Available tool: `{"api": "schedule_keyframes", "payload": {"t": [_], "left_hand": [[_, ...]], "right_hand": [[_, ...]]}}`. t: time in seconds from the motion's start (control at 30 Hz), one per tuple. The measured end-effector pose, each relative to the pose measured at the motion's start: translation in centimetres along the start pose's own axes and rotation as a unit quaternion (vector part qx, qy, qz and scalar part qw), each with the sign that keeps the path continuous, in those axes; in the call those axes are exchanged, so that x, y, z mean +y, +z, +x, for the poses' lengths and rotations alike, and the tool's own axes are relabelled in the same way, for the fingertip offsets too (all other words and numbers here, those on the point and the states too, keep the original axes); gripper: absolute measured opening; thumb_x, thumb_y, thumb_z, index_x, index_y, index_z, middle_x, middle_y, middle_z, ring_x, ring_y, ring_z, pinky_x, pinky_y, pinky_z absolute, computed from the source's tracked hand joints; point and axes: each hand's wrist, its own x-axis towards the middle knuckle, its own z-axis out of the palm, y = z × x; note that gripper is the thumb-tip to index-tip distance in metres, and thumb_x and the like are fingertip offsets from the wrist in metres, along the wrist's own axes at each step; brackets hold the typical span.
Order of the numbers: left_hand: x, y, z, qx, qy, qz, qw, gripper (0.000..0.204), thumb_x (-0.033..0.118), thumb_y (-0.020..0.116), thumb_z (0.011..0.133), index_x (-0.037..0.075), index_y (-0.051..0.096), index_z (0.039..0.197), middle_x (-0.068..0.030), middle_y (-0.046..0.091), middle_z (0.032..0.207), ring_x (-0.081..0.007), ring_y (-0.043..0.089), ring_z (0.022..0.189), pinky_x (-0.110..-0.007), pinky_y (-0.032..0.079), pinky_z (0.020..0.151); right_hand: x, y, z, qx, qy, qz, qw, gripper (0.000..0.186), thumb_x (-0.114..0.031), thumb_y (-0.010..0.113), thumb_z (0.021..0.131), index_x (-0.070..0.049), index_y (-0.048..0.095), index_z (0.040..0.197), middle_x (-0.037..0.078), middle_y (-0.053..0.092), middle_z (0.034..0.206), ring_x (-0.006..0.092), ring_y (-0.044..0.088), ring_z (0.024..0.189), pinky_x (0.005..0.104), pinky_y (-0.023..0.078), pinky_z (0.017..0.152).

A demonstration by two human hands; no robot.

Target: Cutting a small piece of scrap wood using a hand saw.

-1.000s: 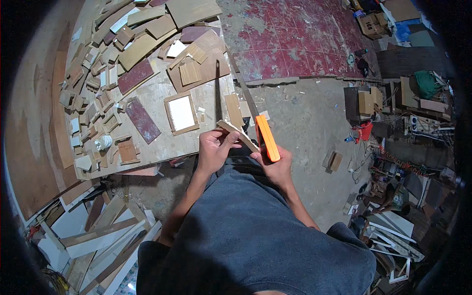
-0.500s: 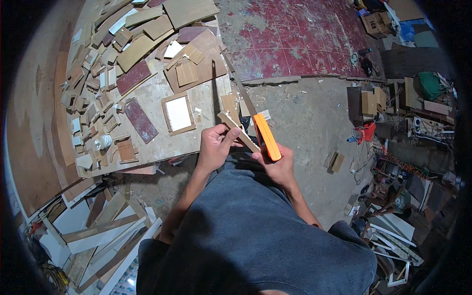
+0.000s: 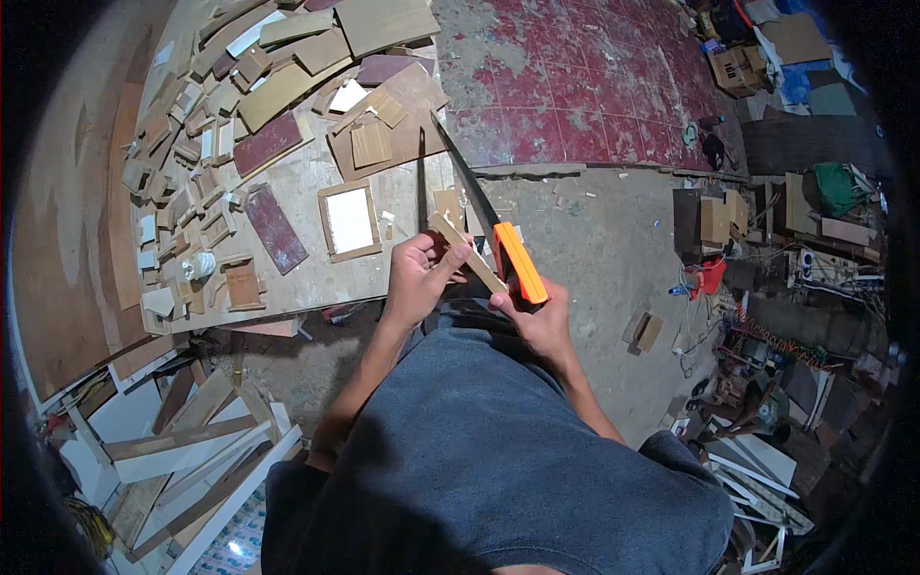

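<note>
Strip of pale wood [image 3: 482, 267] sits just in front of the person's body, slanting from about half past ten at its far end to half past four at its near one. The left hand [image 3: 416, 280] has the better hold of it, coming from its 8 o'clock side, thumb laid over the top and fingers curled closed beneath around the middle, so the strip is pinched. At the near end the right hand [image 3: 543, 324] meets it, the thumb apparently touching the tip, while that hand's other fingers seem closed around the orange handle of the saw [image 3: 520, 264]; their undersides are hidden. The saw's long axis runs steeper, roughly 11 to 5 o'clock, with the blade pointing away from the body, so tool and wood make a narrow V: close together by the right thumb, spread apart toward the far end. The wood lies on the saw's 8 o'clock side, and the blade appears clear of it. Whether the blade's tip touches the workbench [image 3: 331, 280] or hangs over its edge, I cannot tell. On that bench, at 10 o'clock from the left hand, lie a framed white panel [image 3: 353, 221] and, farther out, a maroon board [image 3: 276, 228].
</note>
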Motion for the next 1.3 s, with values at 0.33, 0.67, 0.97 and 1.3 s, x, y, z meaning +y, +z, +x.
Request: {"api": "schedule_keyframes", "payload": {"t": [0.33, 0.67, 0.97, 1.3], "left_hand": [[-1.0, -1.8, -0.7, -0.051, -0.007, -0.078, 0.996, 0.027, 0.023, 0.069, 0.095, -0.004, 0.069, 0.097, -0.0083, 0.071, 0.085, -0.0112, 0.068, 0.075, -0.026, 0.059, 0.066], [-0.3, -1.0, -2.0, -0.033, -0.054, 0.010, 0.998, 0.027, 0.019, 0.072, 0.093, -0.007, 0.071, 0.101, -0.0112, 0.073, 0.097, -0.0111, 0.068, 0.084, -0.025, 0.059, 0.070], [0.1, -1.3, -0.7, -0.161, -0.010, -0.064, 0.985, 0.036, 0.024, 0.052, 0.104, -0.006, 0.065, 0.117, -0.0178, 0.060, 0.134, -0.0141, 0.064, 0.105, -0.031, 0.052, 0.090], [1.3, 1.4, -1.2, -0.276, -0.114, 0.039, 0.954, 0.063, 0.021, 0.055, 0.103, 0.004, 0.025, 0.156, -0.0058, 0.070, 0.095, -0.0057, 0.060, 0.086, -0.023, 0.048, 0.080]], "right_hand": [[-0.2, 1.9, -1.2, 0.013, -0.018, -0.001, 1.000, 0.027, -0.020, 0.082, 0.083, 0.001, 0.066, 0.089, -0.003, 0.063, 0.078, 0.0071, 0.055, 0.073, 0.0260, 0.047, 0.067], [0.0, 2.6, -1.6, 0.092, -0.099, -0.123, 0.983, 0.028, -0.015, 0.084, 0.078, -0.001, 0.067, 0.094, 0.007, 0.066, 0.077, 0.0131, 0.062, 0.069, 0.0293, 0.049, 0.064], [1.1, 0.3, -1.3, 0.108, -0.181, -0.025, 0.977, 0.049, -0.003, 0.084, 0.076, 0.007, 0.062, 0.119, 0.013, 0.070, 0.106, 0.0191, 0.068, 0.097, 0.0307, 0.053, 0.088], [-2.4, -1.6, 2.3, 0.097, -0.132, 0.037, 0.986, 0.044, -0.005, 0.084, 0.075, 0.004, 0.067, 0.115, 0.004, 0.068, 0.095, 0.0103, 0.063, 0.086, 0.0253, 0.052, 0.077]]}}
